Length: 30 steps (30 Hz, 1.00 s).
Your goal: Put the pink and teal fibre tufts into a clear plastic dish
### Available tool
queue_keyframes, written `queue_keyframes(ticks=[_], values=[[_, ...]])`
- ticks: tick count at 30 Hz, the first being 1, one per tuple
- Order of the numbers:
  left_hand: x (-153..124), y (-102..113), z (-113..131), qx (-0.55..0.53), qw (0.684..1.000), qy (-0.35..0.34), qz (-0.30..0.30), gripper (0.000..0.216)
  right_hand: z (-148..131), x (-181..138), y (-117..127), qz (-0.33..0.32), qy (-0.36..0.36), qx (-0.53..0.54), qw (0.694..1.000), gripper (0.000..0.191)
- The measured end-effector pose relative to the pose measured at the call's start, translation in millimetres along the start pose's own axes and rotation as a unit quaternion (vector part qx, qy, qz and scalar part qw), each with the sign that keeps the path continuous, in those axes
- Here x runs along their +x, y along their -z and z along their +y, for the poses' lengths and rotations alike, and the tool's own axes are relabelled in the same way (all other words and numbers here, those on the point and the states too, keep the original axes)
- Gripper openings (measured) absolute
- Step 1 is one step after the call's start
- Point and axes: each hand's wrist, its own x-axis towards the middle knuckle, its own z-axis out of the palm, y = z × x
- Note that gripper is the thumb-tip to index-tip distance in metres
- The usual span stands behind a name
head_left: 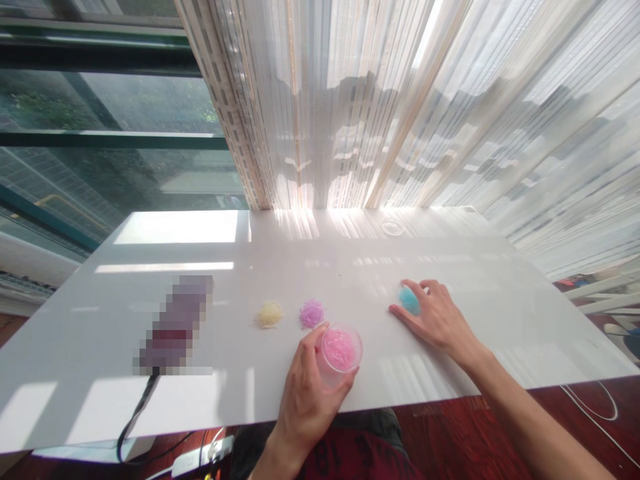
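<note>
My left hand [311,387] is wrapped round a clear plastic cup [327,375] near the table's front edge. Pink shredded strands [341,348] fill the cup up to near its rim. Farther right, my right hand [433,312] rests low at the table, thumb and fingers spread about a small pile of blue strands [409,301]; part of this pile is hidden behind the hand. Just beyond the cup lies a pile of purple strands [312,313], with a pale yellow pile [269,314] to its left.
The white table [235,393] is streaked with sunlight. A clear round lid [393,228] lies at the back. On the left is a blurred-out purple object [177,323] with a black cord [135,417]. A curtain [325,120] hangs behind; a power strip [203,457] is below the front edge.
</note>
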Motion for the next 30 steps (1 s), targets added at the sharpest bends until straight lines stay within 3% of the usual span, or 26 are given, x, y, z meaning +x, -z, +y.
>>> queue_keyframes(ticks=[6, 14, 20, 25, 30], values=[[0, 3, 2, -0.007, 1.0, 0.007, -0.012, 0.068, -2, 9, -7, -0.041, 0.046, -0.041, 0.997, 0.034], [0, 4, 2, -0.026, 0.999, 0.015, -0.025, 0.068, 20, 19, -3, -0.033, 0.139, 0.007, 0.99, 0.044], [1, 5, 2, -0.029, 0.999, 0.018, -0.023, 0.067, 15, 18, 0, 0.024, 0.14, 0.052, 0.988, 0.042], [3, 1, 4, -0.027, 0.999, 0.027, -0.016, 0.065, -30, 21, 28, 0.076, 0.149, 0.104, 0.98, 0.03], [5, -2, 6, -0.028, 0.998, 0.059, -0.009, 0.063, -111, 14, 51, 0.131, 0.224, 0.273, 0.926, 0.022]])
